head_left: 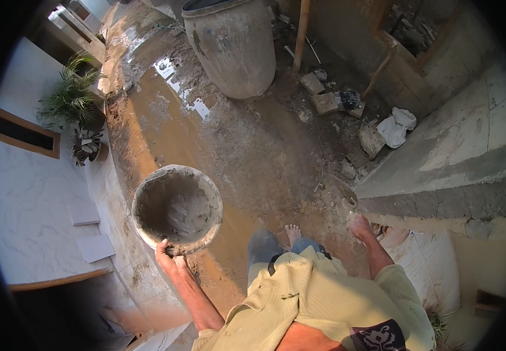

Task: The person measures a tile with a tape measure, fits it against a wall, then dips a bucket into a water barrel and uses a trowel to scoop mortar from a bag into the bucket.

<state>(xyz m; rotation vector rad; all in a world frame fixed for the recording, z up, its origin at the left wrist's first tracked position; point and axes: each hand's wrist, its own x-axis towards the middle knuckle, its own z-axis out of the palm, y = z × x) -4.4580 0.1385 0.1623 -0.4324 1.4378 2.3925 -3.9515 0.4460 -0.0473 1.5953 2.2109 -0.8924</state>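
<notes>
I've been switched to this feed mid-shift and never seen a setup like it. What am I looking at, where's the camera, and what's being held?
There is no robot here: these are a person's own bare hands. The single picture comes from a wide fisheye camera on their head, looking down, so straight edges bend and the corners go black. Picture left is the person's left.

The left hand grips the rim of a round bucket with wet grey material inside. The right hand is beside the low wall; whether it holds anything is unclear.

On the muddy ground stand a large barrel, some blocks and a white bag.
</notes>
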